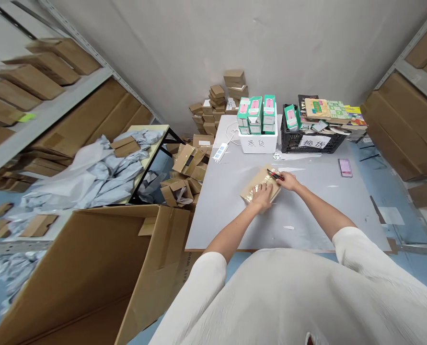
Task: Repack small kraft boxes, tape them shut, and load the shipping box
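A small brown cardboard box (249,187) with shiny clear tape lies at an angle on the grey table (216,215). Fingers spread, my left hand (262,197) presses flat on its top near the front edge. My right hand (288,181) is closed around a black and red box cutter (276,175). The cutter's tip rests at the taped far-right end of the box; how deep the blade sits cannot be made out.
Behind stand a white bin (258,143) of green-and-pink boxes and a black crate (308,143) with books. A power strip (220,151) and a phone (345,167) lie on the table. A large open carton (166,239) stands left, near heaped small boxes (190,160).
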### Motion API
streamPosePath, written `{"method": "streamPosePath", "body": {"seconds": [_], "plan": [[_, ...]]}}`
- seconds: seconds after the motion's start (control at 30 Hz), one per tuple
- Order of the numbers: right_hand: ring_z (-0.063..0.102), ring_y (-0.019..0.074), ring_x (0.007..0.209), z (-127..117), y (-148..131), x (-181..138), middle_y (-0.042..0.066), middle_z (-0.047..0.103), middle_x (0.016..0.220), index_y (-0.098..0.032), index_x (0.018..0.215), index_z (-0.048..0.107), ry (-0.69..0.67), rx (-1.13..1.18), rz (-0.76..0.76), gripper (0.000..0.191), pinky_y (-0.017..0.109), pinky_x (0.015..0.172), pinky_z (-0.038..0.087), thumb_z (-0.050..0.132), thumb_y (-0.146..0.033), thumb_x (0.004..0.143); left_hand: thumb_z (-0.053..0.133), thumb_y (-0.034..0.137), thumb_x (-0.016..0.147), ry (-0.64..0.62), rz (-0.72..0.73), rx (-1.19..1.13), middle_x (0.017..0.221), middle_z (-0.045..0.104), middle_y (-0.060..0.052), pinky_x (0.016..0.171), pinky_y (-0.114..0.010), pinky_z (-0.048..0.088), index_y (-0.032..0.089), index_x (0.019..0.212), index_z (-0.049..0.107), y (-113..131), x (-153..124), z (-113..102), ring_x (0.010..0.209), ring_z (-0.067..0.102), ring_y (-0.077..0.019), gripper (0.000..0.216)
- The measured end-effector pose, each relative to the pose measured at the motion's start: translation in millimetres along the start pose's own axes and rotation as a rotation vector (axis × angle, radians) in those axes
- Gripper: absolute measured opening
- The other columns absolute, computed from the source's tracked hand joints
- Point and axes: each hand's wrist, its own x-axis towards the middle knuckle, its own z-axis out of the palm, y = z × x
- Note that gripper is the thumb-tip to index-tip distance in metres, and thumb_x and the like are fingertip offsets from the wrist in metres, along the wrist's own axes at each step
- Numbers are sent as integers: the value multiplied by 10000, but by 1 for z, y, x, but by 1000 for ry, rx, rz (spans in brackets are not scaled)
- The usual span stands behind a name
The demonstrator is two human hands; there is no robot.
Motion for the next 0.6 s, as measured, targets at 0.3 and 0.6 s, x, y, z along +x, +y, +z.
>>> {"method": "streamPosePath", "body": {"seconds": [0.3,0.6], "plan": [[739,228,922,13,5,-45,39,802,967,-219,997,692,30,384,207,207,290,806,537,699,-414,927,751,239,899,45,70,43,1555,559,-183,1288,-606,256,290,1571,427,-30,-10,-12,1526,463,-386,748],[791,225,917,19,15,-69,67,818,1012,-226,1023,684,-128,760,223,197,298,764,607,749,-377,913,866,309,803,-46,69,63,1463,575,-175,1211,-549,343,265,1406,559,-30,-13,-25,1412,550,-403,678]]}}
